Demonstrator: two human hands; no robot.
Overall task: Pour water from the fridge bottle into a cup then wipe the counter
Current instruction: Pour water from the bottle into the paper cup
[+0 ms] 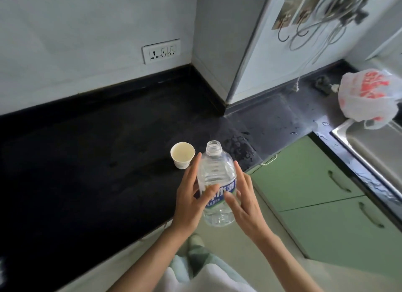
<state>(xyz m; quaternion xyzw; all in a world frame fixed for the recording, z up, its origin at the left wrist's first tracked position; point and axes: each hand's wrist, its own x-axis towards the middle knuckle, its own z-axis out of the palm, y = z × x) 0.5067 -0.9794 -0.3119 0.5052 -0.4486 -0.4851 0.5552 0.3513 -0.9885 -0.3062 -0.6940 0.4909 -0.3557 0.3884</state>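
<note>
A clear plastic water bottle with a blue and white label has no cap and stands upright, partly filled, above the front edge of the black counter. My left hand holds its left side with the thumb across the label. My right hand touches the right side with straight, spread fingers. A white paper cup stands upright on the counter just left of the bottle's neck; what it holds I cannot tell.
Water drops lie on the counter right of the bottle. A steel sink and a white and red plastic bag are at the far right. Green cabinet doors run below. A wall socket sits behind.
</note>
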